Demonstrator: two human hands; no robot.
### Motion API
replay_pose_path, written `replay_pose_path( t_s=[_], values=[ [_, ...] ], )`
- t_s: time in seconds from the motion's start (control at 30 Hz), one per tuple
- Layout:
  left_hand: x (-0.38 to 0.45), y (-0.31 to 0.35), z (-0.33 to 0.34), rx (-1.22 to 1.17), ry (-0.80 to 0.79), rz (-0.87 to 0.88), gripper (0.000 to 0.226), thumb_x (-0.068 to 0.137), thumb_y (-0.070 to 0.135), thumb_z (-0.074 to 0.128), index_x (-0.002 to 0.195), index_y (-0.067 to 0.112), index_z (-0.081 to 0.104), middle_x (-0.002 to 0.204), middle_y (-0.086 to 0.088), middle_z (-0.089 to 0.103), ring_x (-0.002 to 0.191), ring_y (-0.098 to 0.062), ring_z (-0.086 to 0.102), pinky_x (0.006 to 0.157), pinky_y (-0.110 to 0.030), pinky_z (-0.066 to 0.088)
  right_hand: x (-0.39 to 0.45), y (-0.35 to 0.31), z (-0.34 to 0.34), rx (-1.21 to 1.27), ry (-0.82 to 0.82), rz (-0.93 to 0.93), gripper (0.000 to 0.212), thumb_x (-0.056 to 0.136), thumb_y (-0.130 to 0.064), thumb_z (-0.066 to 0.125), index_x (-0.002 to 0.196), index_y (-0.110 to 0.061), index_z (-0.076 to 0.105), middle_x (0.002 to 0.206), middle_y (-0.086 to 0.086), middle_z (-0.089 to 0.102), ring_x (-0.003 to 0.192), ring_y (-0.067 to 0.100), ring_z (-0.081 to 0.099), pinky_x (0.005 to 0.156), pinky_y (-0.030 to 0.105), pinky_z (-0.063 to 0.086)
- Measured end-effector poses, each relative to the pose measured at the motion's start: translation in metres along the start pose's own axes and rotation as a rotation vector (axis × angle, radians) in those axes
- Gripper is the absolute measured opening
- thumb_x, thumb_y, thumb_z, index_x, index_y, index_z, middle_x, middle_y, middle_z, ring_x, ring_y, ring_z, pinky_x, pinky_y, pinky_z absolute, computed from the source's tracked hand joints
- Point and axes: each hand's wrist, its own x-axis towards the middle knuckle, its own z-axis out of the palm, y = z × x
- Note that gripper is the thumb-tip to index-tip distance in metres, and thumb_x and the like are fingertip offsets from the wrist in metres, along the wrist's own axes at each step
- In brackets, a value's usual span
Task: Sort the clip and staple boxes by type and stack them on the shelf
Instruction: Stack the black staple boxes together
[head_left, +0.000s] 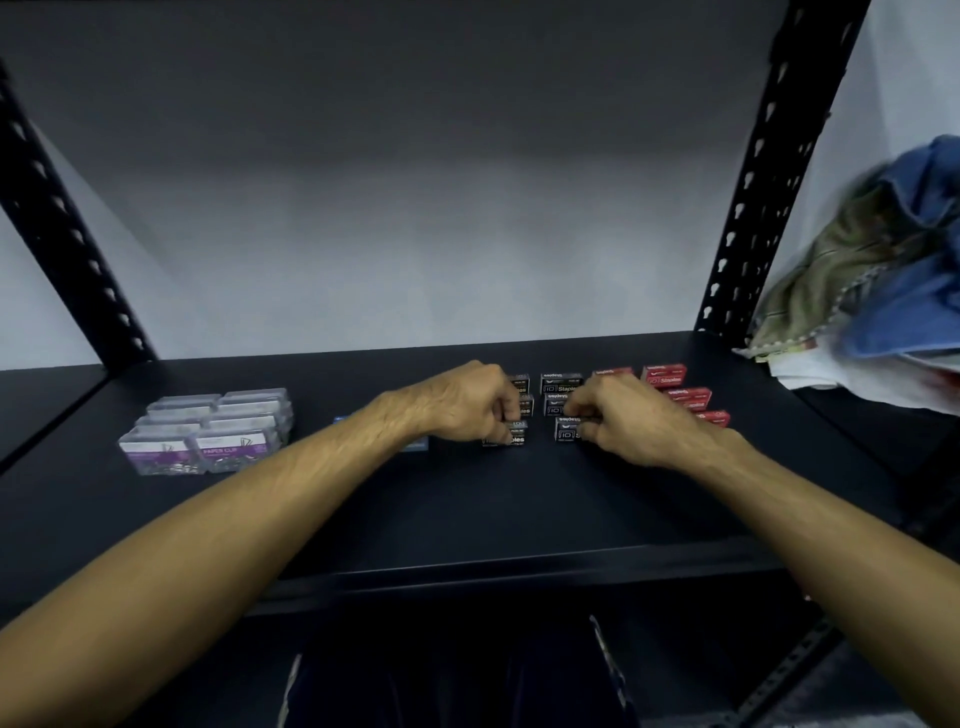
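We've got left hand (467, 400) and right hand (618, 415) each pinching a black staple box (563, 428); square both against black rows, clear of red boxes (670, 375).

On the dark shelf (467, 519) I see clear paper clip boxes (208, 431) stacked left, black staple boxes (558, 395) centre, red staple boxes (675, 389) right, and perhaps a blue box (418, 444), mostly hidden.
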Motion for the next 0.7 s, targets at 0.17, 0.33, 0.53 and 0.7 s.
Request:
replay_pose_path(
  t_s=[0.17,0.33,0.53,0.7],
  values=[
    [-0.002,-0.009,-0.003,0.006,0.009,-0.021,0.019,0.081,0.023,0.079,0.097,0.016,0.073,0.077,0.01,0.069,0.067,0.002,0.06,0.054,0.001,0.037,0.006,-0.01,0.005,0.032,0.001,-0.052,0.015,0.091,-0.02,0.065,0.105,-0.019,0.07,0.101,-0.006,0.068,0.091,0.013,0.063,0.077,0.024,0.045],
    [-0.001,-0.013,0.001,-0.005,0.011,-0.021,0.016,0.08,0.025,0.079,0.093,0.02,0.072,0.071,0.015,0.064,0.063,0.008,0.057,0.052,0.0,0.037,0.011,-0.022,0.011,0.075,0.02,-0.091,0.021,0.09,-0.017,0.065,0.111,-0.016,0.071,0.106,-0.002,0.07,0.096,0.014,0.063,0.081,0.02,0.045],
    [0.0,-0.013,0.004,0.004,0.016,-0.016,0.017,0.08,0.027,0.079,0.094,0.022,0.072,0.068,0.019,0.062,0.059,0.013,0.055,0.05,0.0,0.034,0.015,-0.023,0.014,0.088,0.028,-0.096,0.027,0.09,-0.018,0.067,0.117,-0.016,0.07,0.112,-0.001,0.069,0.1,0.014,0.063,0.081,0.018,0.04],
    [-0.001,-0.014,0.004,-0.001,0.02,-0.01,0.017,0.08,0.027,0.079,0.094,0.023,0.072,0.07,0.018,0.062,0.062,0.011,0.056,0.05,0.0,0.036,0.016,-0.023,0.015,0.093,0.029,-0.096,0.027,0.09,-0.018,0.067,0.117,-0.017,0.07,0.112,-0.001,0.069,0.099,0.013,0.063,0.08,0.018,0.041]
  ],
)
